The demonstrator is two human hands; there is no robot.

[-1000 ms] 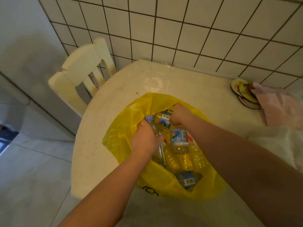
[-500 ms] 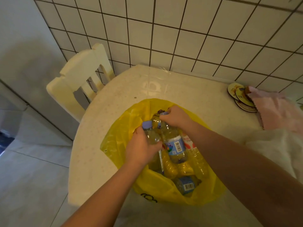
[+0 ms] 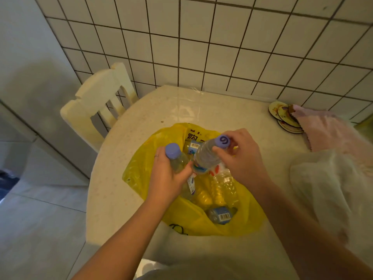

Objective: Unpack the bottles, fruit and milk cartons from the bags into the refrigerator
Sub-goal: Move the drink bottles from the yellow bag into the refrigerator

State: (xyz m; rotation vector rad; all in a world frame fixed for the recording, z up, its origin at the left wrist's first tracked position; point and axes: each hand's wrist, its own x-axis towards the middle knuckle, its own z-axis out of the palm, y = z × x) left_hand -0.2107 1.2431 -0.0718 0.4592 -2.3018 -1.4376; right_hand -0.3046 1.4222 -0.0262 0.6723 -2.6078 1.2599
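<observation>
Domestic kitchen: white square-tiled wall [image 3: 222, 47], rounded speckled cream worktop [image 3: 161, 110], cream wooden slatted chair [image 3: 96, 102], stacked round coasters [image 3: 282, 116].

One head-worn wide-angle view looks steeply down, close over the yellow bag [image 3: 141, 170] on the table [image 3: 161, 110].

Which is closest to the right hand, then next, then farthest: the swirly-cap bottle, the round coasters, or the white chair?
1. Swirly-cap bottle: gripped by the right hand, above the yellow bag.
2. Round coasters: at the far right of the table.
3. White chair: off to the left, past the table's edge.
</observation>
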